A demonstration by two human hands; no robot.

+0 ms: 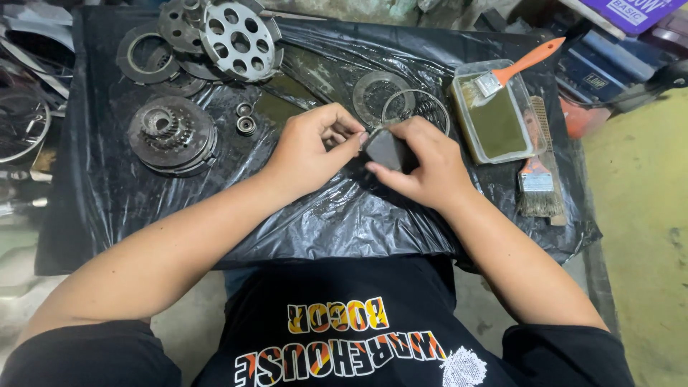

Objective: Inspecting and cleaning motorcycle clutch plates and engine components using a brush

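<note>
right hand pinching small dark block, half hidden; left hand fingertips pinched on its 9 o'clock edge, black plastic sheet beneath

My work surface was a low bench covered by a wrinkled black plastic sheet, shiny with oil. At the upper left of the frame lay a stack of greasy clutch plates with a drilled metal disc leaning on them. Below those sat a round toothed hub, and just right of it two small bearings. At upper centre a flat ring lay overlapped by a thin wire ring. Toward the right stood a clear tray of murky liquid with an orange-handled brush resting across its rim, and a second, worn brush lay beside it.
</note>
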